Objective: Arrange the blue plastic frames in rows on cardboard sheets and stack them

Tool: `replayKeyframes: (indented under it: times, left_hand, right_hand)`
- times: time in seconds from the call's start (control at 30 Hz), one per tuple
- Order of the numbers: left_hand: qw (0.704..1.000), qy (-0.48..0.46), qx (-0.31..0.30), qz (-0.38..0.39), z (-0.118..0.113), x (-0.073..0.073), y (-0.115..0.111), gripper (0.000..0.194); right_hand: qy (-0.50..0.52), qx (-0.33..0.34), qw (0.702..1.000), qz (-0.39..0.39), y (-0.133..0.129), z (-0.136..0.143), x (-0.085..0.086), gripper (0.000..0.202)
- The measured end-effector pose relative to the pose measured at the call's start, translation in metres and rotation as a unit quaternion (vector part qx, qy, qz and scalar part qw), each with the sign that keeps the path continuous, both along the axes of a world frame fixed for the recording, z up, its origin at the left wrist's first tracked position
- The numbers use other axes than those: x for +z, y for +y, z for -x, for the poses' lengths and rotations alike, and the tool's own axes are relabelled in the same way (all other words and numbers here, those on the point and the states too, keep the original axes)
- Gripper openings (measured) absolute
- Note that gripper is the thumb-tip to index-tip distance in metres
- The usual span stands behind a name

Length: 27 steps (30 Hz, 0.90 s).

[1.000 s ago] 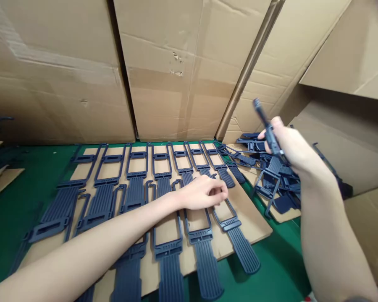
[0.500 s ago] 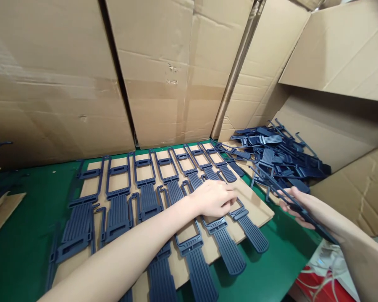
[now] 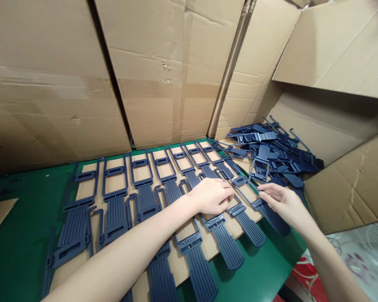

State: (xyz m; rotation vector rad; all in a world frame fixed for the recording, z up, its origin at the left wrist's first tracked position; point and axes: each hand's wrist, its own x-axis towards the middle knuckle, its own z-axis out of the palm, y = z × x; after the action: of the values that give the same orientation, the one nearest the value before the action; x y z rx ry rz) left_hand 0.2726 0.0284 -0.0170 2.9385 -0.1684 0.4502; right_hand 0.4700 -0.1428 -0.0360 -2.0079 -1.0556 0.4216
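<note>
Dark blue plastic frames with ribbed paddle ends lie in two rows on a cardboard sheet point(image 3: 183, 268). My left hand point(image 3: 212, 196) rests over the front row with fingers curled down; whatever they hold, if anything, is hidden. At the right end of that row lies one frame point(image 3: 274, 218), its paddle reaching past the sheet's edge over the green table. My right hand point(image 3: 279, 201) pinches the side of this frame between thumb and fingers. Nearest to my left hand's underside is another frame with its paddle point(image 3: 228, 247) pointing toward me.
Behind my right hand, a heap of similar blue parts point(image 3: 283, 147) lies in an open carton point(image 3: 346, 184). Tall cardboard boxes point(image 3: 157, 100) stand along the back of the green table point(image 3: 239, 281). Cardboard pieces point(image 3: 1, 214) are at the far left.
My right hand has moved left and brought the frame from the air beside the carton down to the right end of the front row. My left hand has barely moved.
</note>
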Motion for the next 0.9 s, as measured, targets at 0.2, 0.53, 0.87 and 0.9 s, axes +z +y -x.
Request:
replayKeyframes:
  times: [0.2, 0.53, 0.87, 0.9]
  left_hand:
    - [1.0, 0.007, 0.011, -0.005, 0.0, -0.001, 0.0, 0.013]
    - [1.0, 0.021, 0.016, -0.001, 0.002, 0.003, -0.002, 0.023]
    - [1.0, 0.021, 0.017, -0.004, 0.001, 0.003, -0.003, 0.036]
    - [1.0, 0.021, 0.017, -0.004, 0.001, 0.002, -0.003, 0.036]
  right_hand:
    - [-0.115, -0.009, 0.991, 0.061, 0.003, 0.008, 0.009, 0.03]
    - [-0.174, 0.027, 0.981, 0.078, 0.005, 0.002, 0.017, 0.024]
    - [-0.391, -0.003, 0.916, 0.086, -0.001, 0.011, 0.036, 0.024]
    - [-0.393, 0.003, 0.916, 0.079, -0.001, 0.013, 0.036, 0.024]
